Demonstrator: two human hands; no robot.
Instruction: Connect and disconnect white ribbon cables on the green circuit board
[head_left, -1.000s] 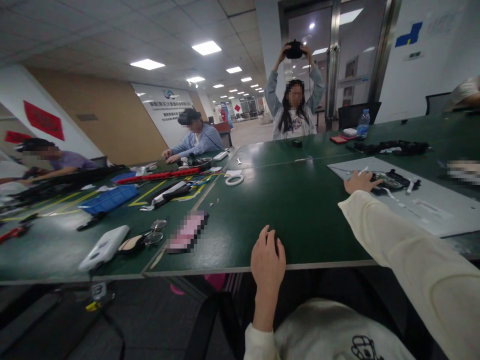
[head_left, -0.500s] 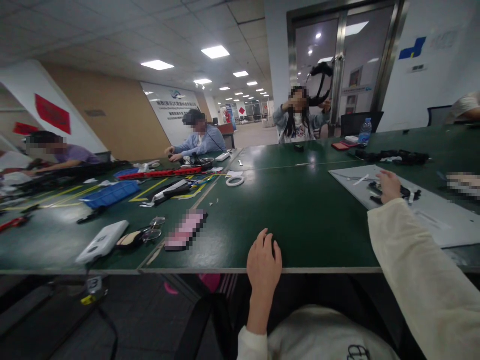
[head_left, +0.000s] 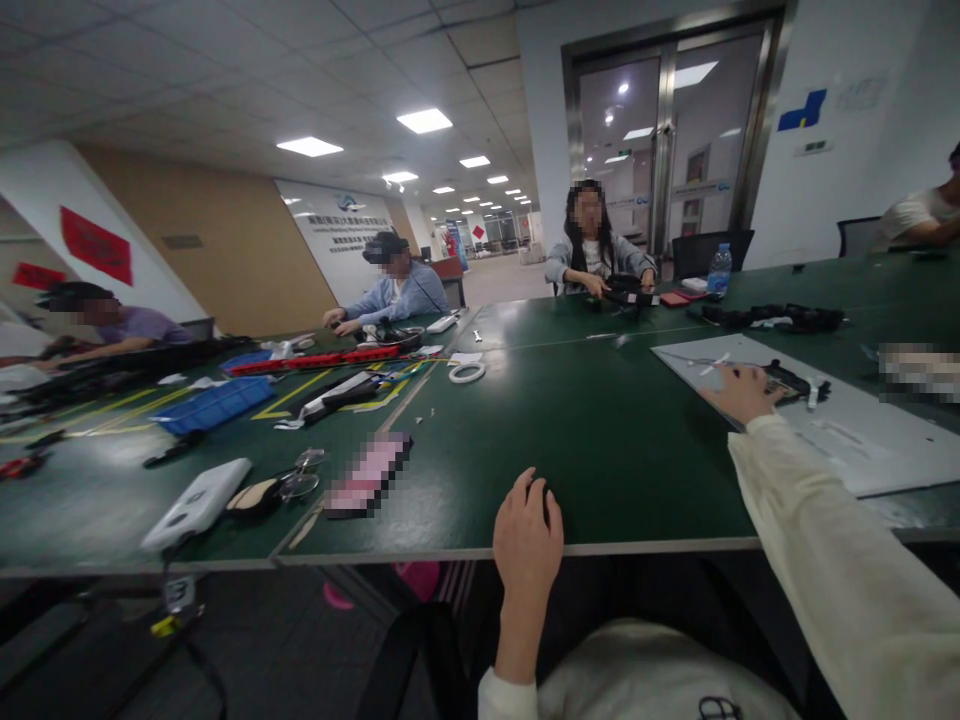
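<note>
My left hand (head_left: 528,535) lies palm down at the near edge of the green table (head_left: 600,440), fingers stretched forward and slightly apart, nothing visible in it. Out to the right, my right hand (head_left: 742,393) reaches over the left part of a light grey board (head_left: 870,450). Its fingers are apart, the fingertips near the board's left edge. Just right of that hand lies a black part or tool with a white tag (head_left: 813,398), partly hidden by the fingers. Near the fingertips is a white strip (head_left: 716,366). Whether the hand touches the board is unclear.
Left of me lie a phone (head_left: 369,475), eyeglasses (head_left: 301,478), a white device (head_left: 199,505) and a blue tray (head_left: 216,405). A white ring (head_left: 466,372) is farther off. Across the table a person (head_left: 600,260) handles black headgear, near a bottle (head_left: 718,270). Other people sit around.
My right hand has moved left off the black part towards the board's left side, its fingers spreading. My left hand stays put. The person opposite has lowered the black headgear to the table.
</note>
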